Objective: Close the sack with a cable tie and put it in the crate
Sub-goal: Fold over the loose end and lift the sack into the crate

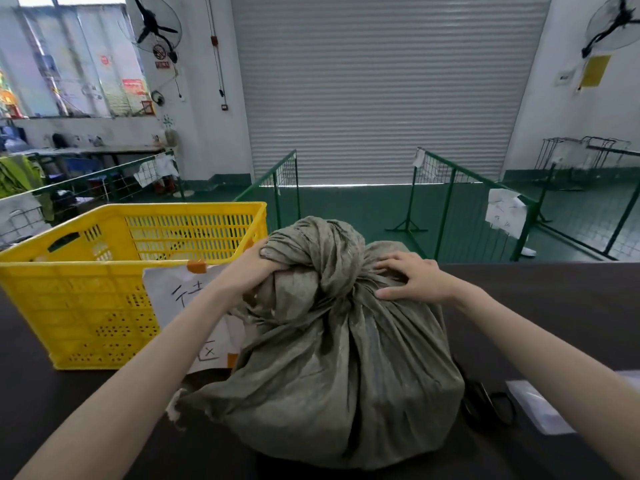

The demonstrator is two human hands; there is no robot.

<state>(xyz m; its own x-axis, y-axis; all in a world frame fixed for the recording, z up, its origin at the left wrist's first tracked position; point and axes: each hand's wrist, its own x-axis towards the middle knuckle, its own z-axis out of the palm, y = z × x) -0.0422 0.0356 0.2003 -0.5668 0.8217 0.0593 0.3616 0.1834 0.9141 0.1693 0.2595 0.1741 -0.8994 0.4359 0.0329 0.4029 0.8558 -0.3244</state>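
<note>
A full grey-green woven sack [332, 368] stands upright on the dark table [69, 410] in front of me. Its mouth is gathered and twisted into a thick bunch [322, 251] at the top. My left hand [254, 268] grips the left side of that bunch. My right hand [412, 275] rests with spread fingers on the sack's right shoulder, pressing the cloth just below the twist. A yellow perforated plastic crate [104, 271] stands to the left of the sack, with a white handwritten paper sign [173, 292] taped to its front. No cable tie is around the neck that I can see.
Black looped items [491, 403], possibly cable ties, and a clear plastic bag [540, 407] lie on the table right of the sack. Green wire fence panels [450, 188] stand beyond the table's far edge before a closed roller shutter [381, 88].
</note>
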